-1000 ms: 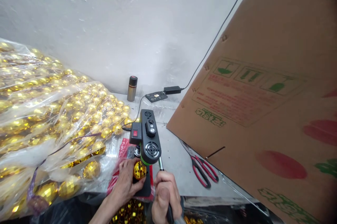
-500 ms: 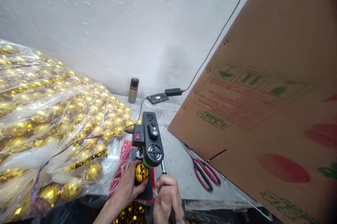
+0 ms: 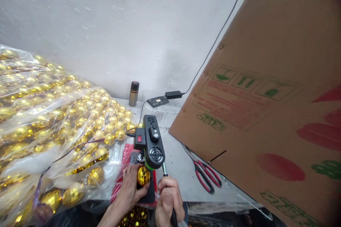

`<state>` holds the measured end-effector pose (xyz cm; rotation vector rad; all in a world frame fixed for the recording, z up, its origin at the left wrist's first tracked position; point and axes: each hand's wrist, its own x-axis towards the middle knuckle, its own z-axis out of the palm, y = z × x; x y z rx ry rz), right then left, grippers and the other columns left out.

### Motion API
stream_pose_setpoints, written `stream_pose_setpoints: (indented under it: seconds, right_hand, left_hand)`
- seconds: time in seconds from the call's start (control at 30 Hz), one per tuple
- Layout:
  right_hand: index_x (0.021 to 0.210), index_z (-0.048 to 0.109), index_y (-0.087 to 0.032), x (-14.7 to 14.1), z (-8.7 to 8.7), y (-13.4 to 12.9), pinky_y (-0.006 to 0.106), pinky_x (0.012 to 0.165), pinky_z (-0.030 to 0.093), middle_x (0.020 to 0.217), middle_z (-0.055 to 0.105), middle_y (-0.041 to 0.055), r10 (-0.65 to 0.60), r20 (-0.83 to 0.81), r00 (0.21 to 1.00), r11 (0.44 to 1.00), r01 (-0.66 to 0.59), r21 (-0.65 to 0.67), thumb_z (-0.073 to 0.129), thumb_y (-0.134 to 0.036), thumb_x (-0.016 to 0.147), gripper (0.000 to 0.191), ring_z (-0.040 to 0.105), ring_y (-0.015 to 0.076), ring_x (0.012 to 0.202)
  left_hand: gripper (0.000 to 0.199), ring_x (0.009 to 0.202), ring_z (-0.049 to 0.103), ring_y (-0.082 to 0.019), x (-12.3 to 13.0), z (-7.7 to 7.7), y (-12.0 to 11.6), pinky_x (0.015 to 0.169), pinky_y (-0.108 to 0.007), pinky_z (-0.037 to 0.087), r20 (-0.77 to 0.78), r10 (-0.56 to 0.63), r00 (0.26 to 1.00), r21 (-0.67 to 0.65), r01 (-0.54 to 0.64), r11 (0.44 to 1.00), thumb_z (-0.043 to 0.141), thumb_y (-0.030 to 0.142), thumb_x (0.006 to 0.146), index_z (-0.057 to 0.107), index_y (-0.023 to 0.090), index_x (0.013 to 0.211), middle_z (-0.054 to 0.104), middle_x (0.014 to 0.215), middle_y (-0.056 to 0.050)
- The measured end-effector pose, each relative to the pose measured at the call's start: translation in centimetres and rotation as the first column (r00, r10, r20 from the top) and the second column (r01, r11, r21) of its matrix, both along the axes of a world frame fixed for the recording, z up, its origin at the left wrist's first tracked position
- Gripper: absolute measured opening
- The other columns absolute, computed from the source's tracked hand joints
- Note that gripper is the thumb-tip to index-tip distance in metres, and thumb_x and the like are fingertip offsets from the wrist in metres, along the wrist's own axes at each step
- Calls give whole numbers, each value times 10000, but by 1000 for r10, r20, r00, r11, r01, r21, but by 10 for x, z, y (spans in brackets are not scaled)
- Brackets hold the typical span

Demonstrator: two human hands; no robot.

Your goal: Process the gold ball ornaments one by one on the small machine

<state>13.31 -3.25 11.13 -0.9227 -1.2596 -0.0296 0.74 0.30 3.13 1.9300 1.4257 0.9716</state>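
Observation:
My left hand (image 3: 131, 185) grips a gold mirrored ball (image 3: 143, 176) between thumb and fingers, under the front end of a black device (image 3: 153, 142) with a red switch. The ball's top lies close to the device's green rim. Just right of it, my right hand (image 3: 169, 198) is wrapped round the black grip of a metal lever (image 3: 164, 169) that slants up beside the device. A black base with red edging shows beneath the ball.
Plastic bags of gold balls (image 3: 80, 113) fill the left side. Red-handled pliers (image 3: 207, 176) lie right of the device. A large cardboard box (image 3: 239, 113) leans at the right. Behind stand a bottle (image 3: 134, 94), a black card (image 3: 158, 101) and a power adapter (image 3: 173, 95) with its cable.
The camera view has shifted slightly, so the box appears a little further left. Both hands keep their holds, with almost no movement of the ball or lever.

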Motion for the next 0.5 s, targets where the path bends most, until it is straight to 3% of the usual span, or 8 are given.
stream_pose_setpoints:
  seconds: [0.2,0.4,0.5]
  right_hand:
    - [777,518,-239,6,-10,-1,282,606,471,726,592,-15,44,109,993,999,-43,-13,389,-204,1092,343,593,139,631]
    - [822,552,-261,7,-17,1,329,774,569,721,636,-24,1,176,984,1000,-3,16,369,-241,1111,343,625,149,619]
    - [840,563,-263,10,-15,1,302,718,578,744,643,-15,34,194,980,999,-32,-12,383,-235,1102,320,639,150,629]
  left_hand:
    - [435,1108,678,-381,-1,-4,3,997,-575,531,2,1,1000,2,-1,1000,695,346,832,700,208,1244,752,1162,-148]
    - [457,1094,672,-387,0,-6,6,996,-590,521,15,-1,1000,-17,1,1000,689,370,821,703,195,1244,758,1162,-161]
    - [470,1112,662,-394,0,-3,5,1008,-605,509,9,-7,1000,-41,7,999,672,375,830,697,167,1250,753,1161,-180]
